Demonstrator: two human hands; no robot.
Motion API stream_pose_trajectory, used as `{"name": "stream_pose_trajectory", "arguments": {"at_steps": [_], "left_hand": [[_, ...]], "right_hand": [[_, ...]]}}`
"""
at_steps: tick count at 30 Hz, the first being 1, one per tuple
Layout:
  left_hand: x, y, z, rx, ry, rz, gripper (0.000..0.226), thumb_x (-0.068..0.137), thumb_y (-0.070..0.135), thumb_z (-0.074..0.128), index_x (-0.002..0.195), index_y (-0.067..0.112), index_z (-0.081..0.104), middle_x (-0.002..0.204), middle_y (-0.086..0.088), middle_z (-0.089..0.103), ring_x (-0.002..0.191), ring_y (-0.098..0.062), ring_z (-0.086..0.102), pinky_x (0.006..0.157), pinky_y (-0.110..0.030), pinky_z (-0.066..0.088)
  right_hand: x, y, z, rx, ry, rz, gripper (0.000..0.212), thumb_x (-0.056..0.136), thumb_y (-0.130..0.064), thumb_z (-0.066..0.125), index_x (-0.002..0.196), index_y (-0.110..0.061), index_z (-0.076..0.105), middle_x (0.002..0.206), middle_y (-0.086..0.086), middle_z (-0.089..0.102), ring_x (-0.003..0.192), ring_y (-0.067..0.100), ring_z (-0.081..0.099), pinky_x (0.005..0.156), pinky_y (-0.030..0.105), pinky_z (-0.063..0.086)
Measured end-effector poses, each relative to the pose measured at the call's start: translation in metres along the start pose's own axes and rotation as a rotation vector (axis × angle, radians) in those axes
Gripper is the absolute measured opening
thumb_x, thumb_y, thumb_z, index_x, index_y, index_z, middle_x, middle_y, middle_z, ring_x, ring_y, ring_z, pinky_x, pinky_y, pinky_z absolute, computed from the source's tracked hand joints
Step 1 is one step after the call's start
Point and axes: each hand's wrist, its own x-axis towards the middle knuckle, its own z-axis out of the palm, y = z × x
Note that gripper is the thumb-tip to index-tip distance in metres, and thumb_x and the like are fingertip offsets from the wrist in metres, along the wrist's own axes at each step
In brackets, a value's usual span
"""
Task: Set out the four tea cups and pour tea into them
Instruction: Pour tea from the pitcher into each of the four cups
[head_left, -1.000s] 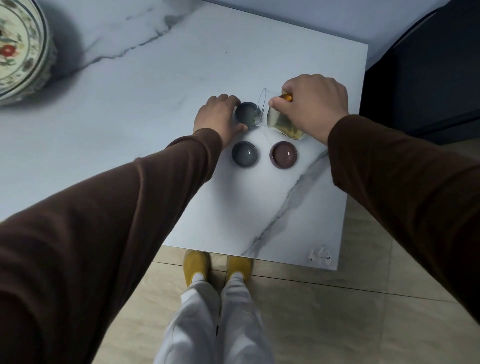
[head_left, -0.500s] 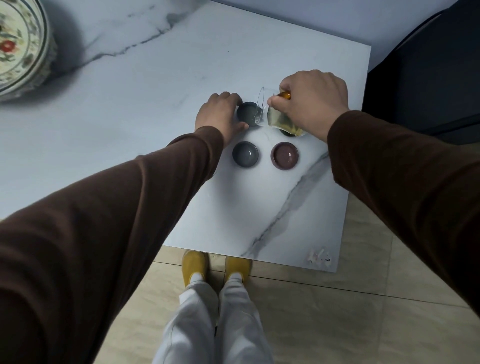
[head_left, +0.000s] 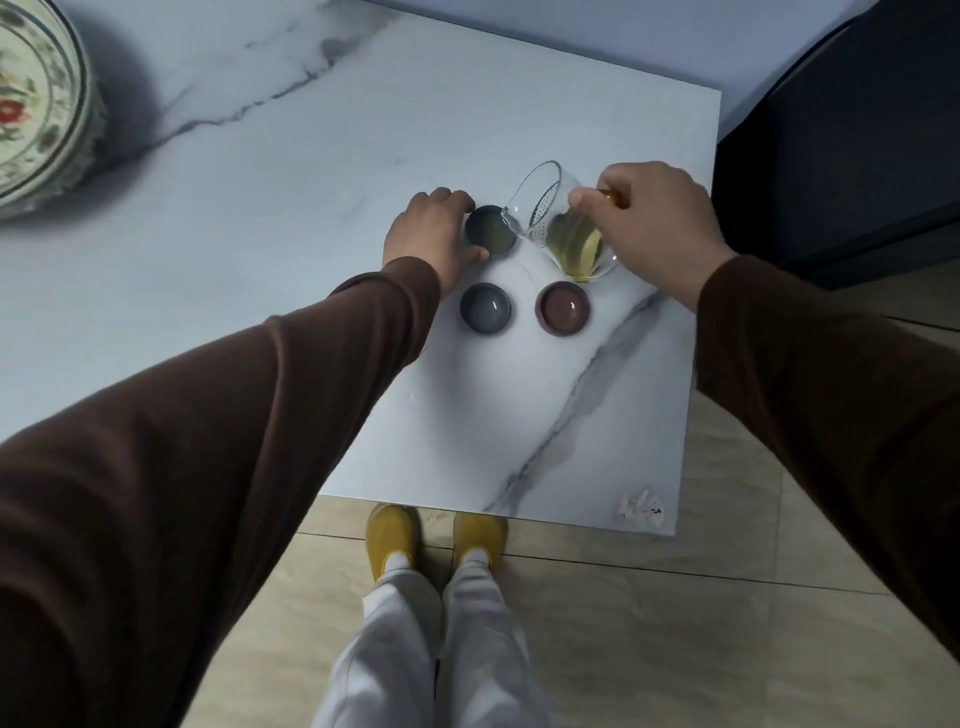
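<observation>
right hand grips tilted glass pitcher over far grey cup, left hand cupping it.

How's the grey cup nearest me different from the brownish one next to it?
The near grey cup is blue-grey inside, while the brown cup is reddish-brown. The grey cup sits closer to the left hand; the brown cup sits just below the tilted glass pitcher held by the right hand. Both are small, round, upright, untouched, side by side on the marble table.
</observation>
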Motion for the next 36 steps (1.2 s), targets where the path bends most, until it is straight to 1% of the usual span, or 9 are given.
{"name": "stream_pose_trajectory", "arguments": {"at_steps": [3, 6, 10, 13, 14, 19, 28, 32, 36], "left_hand": [[-0.003, 0.001, -0.004, 0.001, 0.003, 0.021, 0.054, 0.082, 0.036, 0.069, 0.13, 0.017, 0.052, 0.13, -0.007, 0.054, 0.122, -0.028, 0.046, 0.095, -0.041, 0.043], [-0.006, 0.006, -0.008, 0.0, 0.02, 0.057, 0.054, 0.083, 0.035, 0.069, 0.13, 0.017, 0.052, 0.13, -0.006, 0.053, 0.123, -0.028, 0.045, 0.095, -0.04, 0.043], [-0.01, 0.018, -0.013, -0.001, 0.039, 0.132, 0.053, 0.083, 0.034, 0.068, 0.13, 0.017, 0.052, 0.129, -0.005, 0.053, 0.122, -0.027, 0.045, 0.096, -0.039, 0.042], [-0.011, 0.033, -0.01, 0.012, 0.039, 0.173, 0.053, 0.083, 0.035, 0.069, 0.129, 0.017, 0.053, 0.128, -0.006, 0.054, 0.121, -0.028, 0.045, 0.096, -0.039, 0.041], [-0.012, 0.038, -0.008, 0.017, 0.037, 0.182, 0.054, 0.082, 0.035, 0.07, 0.129, 0.016, 0.053, 0.127, -0.007, 0.055, 0.121, -0.029, 0.045, 0.096, -0.039, 0.041], [-0.013, 0.062, 0.005, 0.102, 0.028, 0.221, 0.059, 0.08, 0.039, 0.072, 0.131, 0.017, 0.053, 0.127, -0.006, 0.056, 0.12, -0.03, 0.045, 0.098, -0.039, 0.04], [0.013, 0.075, 0.013, 0.249, -0.016, 0.29, 0.067, 0.076, 0.043, 0.075, 0.135, 0.02, 0.052, 0.13, -0.004, 0.057, 0.121, -0.028, 0.044, 0.097, -0.038, 0.041], [0.025, 0.071, 0.015, 0.274, -0.037, 0.33, 0.07, 0.074, 0.047, 0.076, 0.135, 0.023, 0.051, 0.13, 0.0, 0.058, 0.122, -0.025, 0.043, 0.093, -0.036, 0.041], [0.036, 0.062, 0.024, 0.259, -0.093, 0.363, 0.074, 0.071, 0.051, 0.077, 0.136, 0.026, 0.052, 0.128, 0.006, 0.059, 0.124, -0.021, 0.043, 0.096, -0.036, 0.042]], "right_hand": [[-0.014, 0.014, -0.003, 0.23, 0.013, 0.102, 0.05, 0.095, -0.047, 0.053, 0.073, -0.002, 0.051, 0.064, 0.006, 0.046, 0.068, 0.024, 0.045, 0.063, 0.033, 0.031], [-0.029, 0.025, -0.008, 0.474, 0.016, 0.176, 0.054, 0.096, -0.044, 0.053, 0.08, 0.007, 0.051, 0.072, 0.015, 0.048, 0.068, 0.022, 0.042, 0.067, 0.035, 0.036], [-0.046, 0.037, -0.017, 0.558, 0.071, 0.207, 0.054, 0.097, -0.043, 0.052, 0.081, 0.009, 0.052, 0.074, 0.016, 0.049, 0.069, 0.02, 0.043, 0.067, 0.035, 0.037], [-0.053, 0.049, -0.021, 0.52, 0.106, 0.213, 0.055, 0.095, -0.047, 0.052, 0.081, 0.006, 0.053, 0.075, 0.018, 0.05, 0.07, 0.022, 0.044, 0.066, 0.045, 0.042], [-0.055, 0.054, -0.021, 0.504, 0.113, 0.215, 0.055, 0.094, -0.048, 0.052, 0.081, 0.005, 0.054, 0.075, 0.017, 0.05, 0.069, 0.022, 0.044, 0.065, 0.045, 0.042], [-0.062, 0.081, -0.023, 0.398, 0.136, 0.168, 0.051, 0.095, -0.048, 0.052, 0.078, 0.0, 0.053, 0.07, 0.009, 0.05, 0.065, 0.022, 0.045, 0.061, 0.033, 0.034], [-0.053, 0.096, -0.018, 0.164, 0.179, 0.042, 0.046, 0.092, -0.055, 0.053, 0.077, -0.012, 0.061, 0.072, 0.002, 0.057, 0.074, 0.025, 0.054, 0.06, 0.031, 0.03], [-0.047, 0.097, -0.01, 0.089, 0.205, -0.003, 0.048, 0.091, -0.057, 0.055, 0.078, -0.012, 0.061, 0.069, 0.001, 0.055, 0.075, 0.027, 0.054, 0.057, 0.033, 0.028], [-0.042, 0.094, -0.003, -0.008, 0.227, -0.05, 0.045, 0.091, -0.057, 0.055, 0.078, -0.014, 0.063, 0.075, 0.004, 0.06, 0.077, 0.029, 0.056, 0.063, 0.032, 0.033]]}}
